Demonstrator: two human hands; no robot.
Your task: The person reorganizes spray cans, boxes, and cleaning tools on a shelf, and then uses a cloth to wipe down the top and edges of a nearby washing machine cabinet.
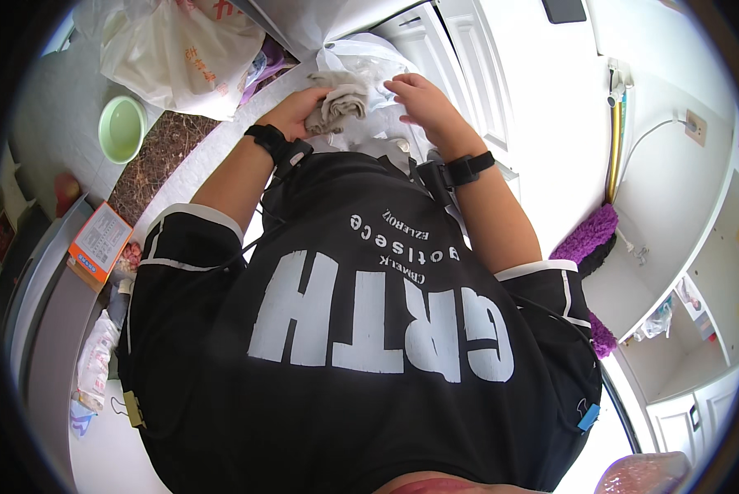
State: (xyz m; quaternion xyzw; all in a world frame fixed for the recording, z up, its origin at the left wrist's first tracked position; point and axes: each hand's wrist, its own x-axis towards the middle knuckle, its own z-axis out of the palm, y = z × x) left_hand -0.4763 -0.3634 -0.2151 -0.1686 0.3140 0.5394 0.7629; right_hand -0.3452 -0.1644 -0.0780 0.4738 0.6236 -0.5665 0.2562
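Observation:
My left hand (295, 112) grips a bunched, folded beige-grey cloth (343, 104) in front of my waist. The cloth hides most of the left fingers. Just to the right of the cloth, my right hand (420, 105) hovers with its fingers apart and nothing in them. A translucent white plastic bag (369, 55) lies on the far side, partly behind the cloth and the right fingers. Each wrist wears a black strap with a small device.
At the upper left are a large filled white plastic bag (178, 55), a pale green bucket (122, 129) and a brown mat (159, 157). An orange-and-white box (101, 242) sits at the left. On the right, a purple fluffy duster (585, 233) is near a white cabinet (675, 364).

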